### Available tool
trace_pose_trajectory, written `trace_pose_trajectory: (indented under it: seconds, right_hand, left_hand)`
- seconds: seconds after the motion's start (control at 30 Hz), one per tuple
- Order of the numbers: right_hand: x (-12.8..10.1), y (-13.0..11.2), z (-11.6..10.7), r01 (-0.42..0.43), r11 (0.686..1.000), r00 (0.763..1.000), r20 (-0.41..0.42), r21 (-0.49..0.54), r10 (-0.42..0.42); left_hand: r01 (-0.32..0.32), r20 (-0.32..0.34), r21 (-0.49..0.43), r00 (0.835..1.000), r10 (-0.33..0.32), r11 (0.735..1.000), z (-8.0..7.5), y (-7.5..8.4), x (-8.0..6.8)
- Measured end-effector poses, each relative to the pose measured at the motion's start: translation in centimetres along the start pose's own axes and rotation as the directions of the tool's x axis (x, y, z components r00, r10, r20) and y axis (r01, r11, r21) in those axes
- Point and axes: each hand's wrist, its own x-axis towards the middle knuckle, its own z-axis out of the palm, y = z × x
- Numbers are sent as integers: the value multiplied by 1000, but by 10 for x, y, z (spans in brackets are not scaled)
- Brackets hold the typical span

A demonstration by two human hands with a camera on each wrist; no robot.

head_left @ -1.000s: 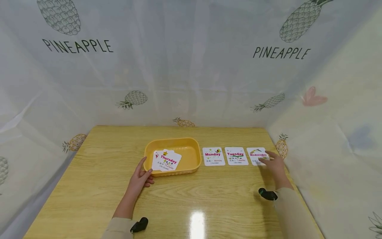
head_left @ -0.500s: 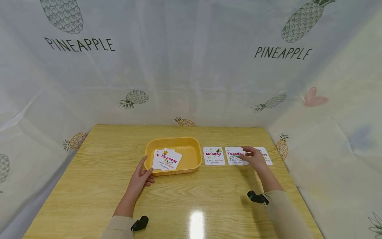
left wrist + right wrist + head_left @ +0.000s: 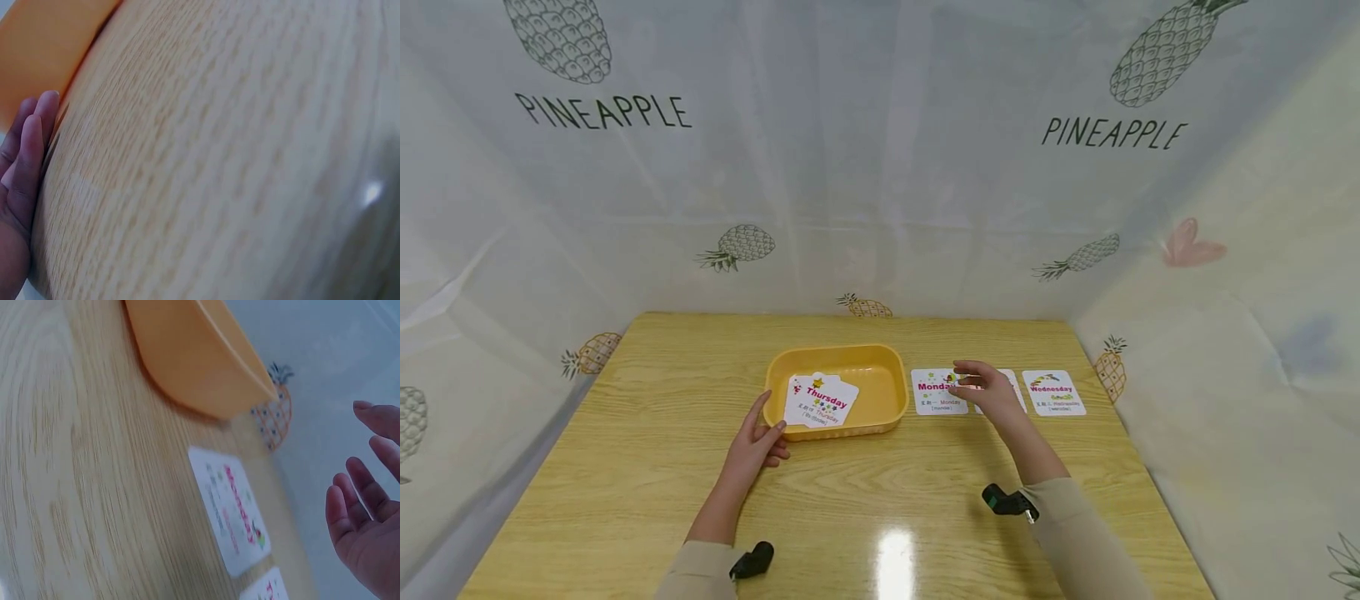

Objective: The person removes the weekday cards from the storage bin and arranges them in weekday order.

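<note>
A yellow tray (image 3: 887, 414) sits mid-table with a small pile of cards, the Thursday card (image 3: 822, 401) on top. My left hand (image 3: 758, 440) rests with straight fingers against the tray's near left corner; its fingers (image 3: 28, 150) show beside the tray wall (image 3: 44, 50). To the tray's right lie the Monday card (image 3: 934, 392), the Tuesday card (image 3: 1017, 392) partly hidden, and the Wednesday card (image 3: 1053, 393). My right hand (image 3: 988, 389) hovers open and empty above the Monday and Tuesday cards, fingers (image 3: 362, 494) spread above the Monday card (image 3: 231, 509).
The wooden table (image 3: 647, 433) is walled on three sides by a white pineapple-print curtain (image 3: 865, 183). The tray's outer wall (image 3: 187, 356) fills the top of the right wrist view. Bare wood stretches along the front edge and at the left.
My right hand has moved left from the Wednesday card, across Tuesday, to above Monday and Tuesday, leaving Wednesday uncovered. The left hand has stayed at the tray.
</note>
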Motion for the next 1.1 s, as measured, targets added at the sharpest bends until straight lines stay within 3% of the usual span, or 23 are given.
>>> trace_pose_trajectory:
  seconds: [0.4,0.7,1.1]
  right_hand:
    - [12,-18,58,37,997,995,92,74,-44]
    - [20,-22,94,58,991,967,241,118,-86]
    - [32,-25,124,57,990,937,335,131,-99]
  left_hand:
    - [15,-6,0,1000,-15,1000,0,1,2]
    - [32,4,-3,999,-32,999,0,5,1]
    - [36,25,0,999,-36,999,1,38,-16]
